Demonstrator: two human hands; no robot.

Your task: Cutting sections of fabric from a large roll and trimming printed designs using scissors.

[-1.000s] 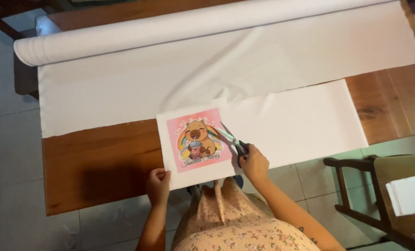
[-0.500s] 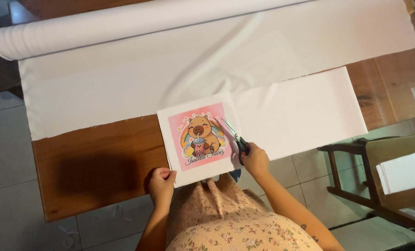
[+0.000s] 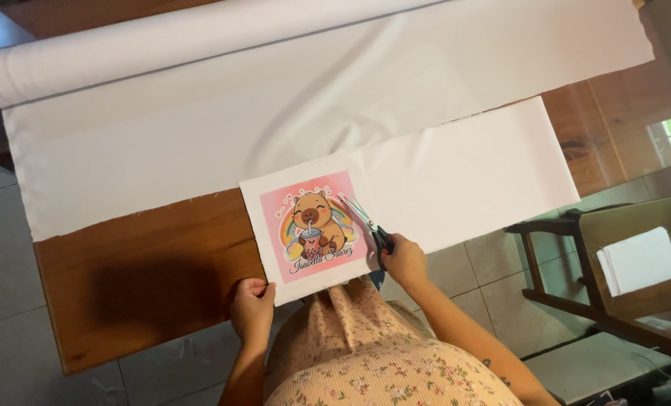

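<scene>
Scissors (image 3: 364, 220) sit at the right edge of the printed square (image 3: 309, 225), blades pointing up along the line between it and the plain white fabric (image 3: 471, 173) beside it. Right hand (image 3: 403, 259) is closed around the dark handles, fingers wrapped through them; whether the blades are parted right now, I cannot tell. Left hand (image 3: 253, 304) pinches the square's near left corner, thumb on top, right at the desk's front edge. That square, pink with a cartoon animal holding a drink, lies flat at the front edge of the wooden desk (image 3: 140, 271), near the middle. It looks light and limp, likely to slide or pucker under the blades, so the held corner and a flat palm close to the cut seem the sensible places to steady it. Behind it, wide white cloth (image 3: 275, 98) spreads toward the back edge, running off a long roll (image 3: 125, 53). Off the right end stands a wooden chair (image 3: 614, 248) with folded white material (image 3: 636, 259) on it.
</scene>
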